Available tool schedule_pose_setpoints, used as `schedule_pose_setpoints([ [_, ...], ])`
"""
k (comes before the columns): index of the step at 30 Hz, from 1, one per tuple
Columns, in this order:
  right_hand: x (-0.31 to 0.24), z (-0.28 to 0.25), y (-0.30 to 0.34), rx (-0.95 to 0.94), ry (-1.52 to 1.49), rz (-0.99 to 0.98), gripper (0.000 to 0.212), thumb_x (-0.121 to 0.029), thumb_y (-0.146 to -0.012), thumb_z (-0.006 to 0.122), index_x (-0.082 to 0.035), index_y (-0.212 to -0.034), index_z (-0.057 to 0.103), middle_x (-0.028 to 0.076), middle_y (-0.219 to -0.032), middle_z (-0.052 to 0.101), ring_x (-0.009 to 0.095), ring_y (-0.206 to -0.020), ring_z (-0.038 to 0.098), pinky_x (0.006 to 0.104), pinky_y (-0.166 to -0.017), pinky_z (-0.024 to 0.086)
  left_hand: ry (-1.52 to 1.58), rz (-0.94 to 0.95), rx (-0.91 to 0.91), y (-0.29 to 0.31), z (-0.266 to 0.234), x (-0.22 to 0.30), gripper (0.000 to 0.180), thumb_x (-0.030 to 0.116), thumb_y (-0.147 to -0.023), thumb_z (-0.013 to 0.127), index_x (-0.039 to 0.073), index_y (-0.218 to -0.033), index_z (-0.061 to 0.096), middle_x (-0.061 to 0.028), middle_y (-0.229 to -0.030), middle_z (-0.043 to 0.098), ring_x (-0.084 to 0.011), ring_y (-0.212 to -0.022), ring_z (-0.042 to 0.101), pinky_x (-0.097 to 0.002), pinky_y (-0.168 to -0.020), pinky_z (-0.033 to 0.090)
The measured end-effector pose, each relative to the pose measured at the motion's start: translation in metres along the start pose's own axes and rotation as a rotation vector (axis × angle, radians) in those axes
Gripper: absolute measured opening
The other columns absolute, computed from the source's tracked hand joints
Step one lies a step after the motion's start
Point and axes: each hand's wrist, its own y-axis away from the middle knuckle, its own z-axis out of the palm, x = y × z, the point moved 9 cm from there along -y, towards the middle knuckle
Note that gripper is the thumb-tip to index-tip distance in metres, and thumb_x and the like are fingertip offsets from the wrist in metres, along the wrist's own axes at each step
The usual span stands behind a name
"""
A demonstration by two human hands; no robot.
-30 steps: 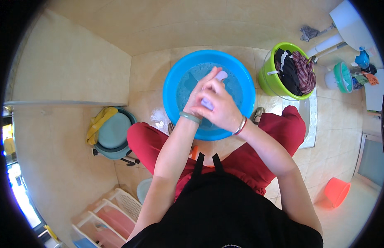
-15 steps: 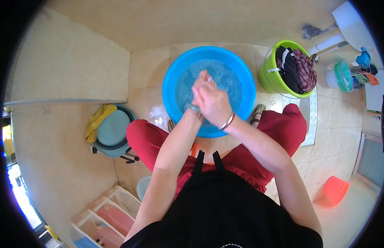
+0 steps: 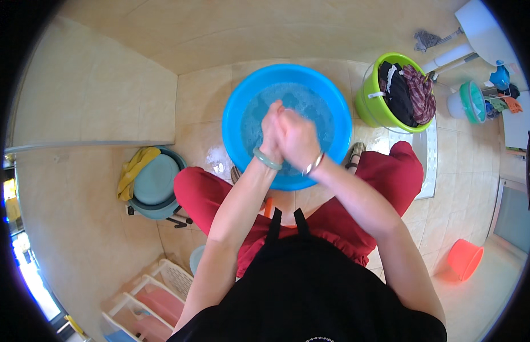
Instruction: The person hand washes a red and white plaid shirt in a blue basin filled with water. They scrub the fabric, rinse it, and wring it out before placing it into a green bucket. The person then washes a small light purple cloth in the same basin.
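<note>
My left hand (image 3: 269, 131), with a pale green bangle (image 3: 267, 159) at the wrist, is pressed against my right hand (image 3: 297, 133). A silver bangle (image 3: 314, 163) circles my right wrist. Both hands are closed against each other, the right one blurred, and whether anything lies between them is hidden. They are above a large round blue basin (image 3: 231, 122) of cloudy, sudsy water (image 3: 319, 117). The basin rests on the tiled floor in front of me, between my feet.
At right, a lime-green bucket (image 3: 367, 108) holds dark and plaid clothes (image 3: 403, 94). Teal basins (image 3: 155, 179) with a yellow cloth (image 3: 132, 171) are stacked at left. A white plastic rack (image 3: 145, 285) stands lower left, a coral-red bucket (image 3: 464, 260) lower right. Walls rise ahead and left.
My hands have shifted against each other; the left turned more upright beside the right, and both wrists moved slightly nearer me. The basin and buckets stay in place.
</note>
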Motion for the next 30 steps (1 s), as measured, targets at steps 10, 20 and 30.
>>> schedule_pose_setpoints([
  [10, 0.173, 0.007, 0.039, -0.192, -1.422, 1.158, 0.036, -0.032, -0.095, 0.050, 0.001, -0.108, 0.054, 0.010, -0.081, 0.060, 0.020, -0.065, 0.057, 0.0320, -0.055, 0.046, -0.852, 0.050, 0.179, 0.023, 0.018, 0.047, 0.037, 0.043, -0.090, 0.057, 0.017, -0.116, 0.057, -0.0034, -0.107, 0.055, -0.0186, -0.102, 0.053, -0.0393, -0.081, 0.047],
  [20, 0.098, -0.010, 0.014, -0.210, -1.456, 0.886, 0.035, 0.002, -0.085, 0.049, 0.006, -0.120, 0.050, 0.013, -0.114, 0.057, 0.023, -0.106, 0.056, 0.0370, -0.094, 0.047, -1.145, 0.562, -0.032, 0.048, 0.072, 0.052, 0.026, 0.009, -0.080, 0.070, 0.007, -0.105, 0.067, -0.0051, -0.104, 0.060, -0.0123, -0.091, 0.057, -0.0242, -0.068, 0.050],
  [30, 0.111, -0.024, 0.025, -0.039, -1.351, 0.979, 0.034, -0.008, -0.088, 0.059, 0.006, -0.118, 0.053, 0.015, -0.110, 0.061, 0.025, -0.099, 0.061, 0.0389, -0.086, 0.052, -0.667, 0.393, -0.032, 0.044, 0.066, 0.074, 0.012, 0.002, -0.080, 0.049, 0.003, -0.088, 0.058, -0.0050, -0.086, 0.055, -0.0111, -0.065, 0.051, -0.0253, -0.051, 0.044],
])
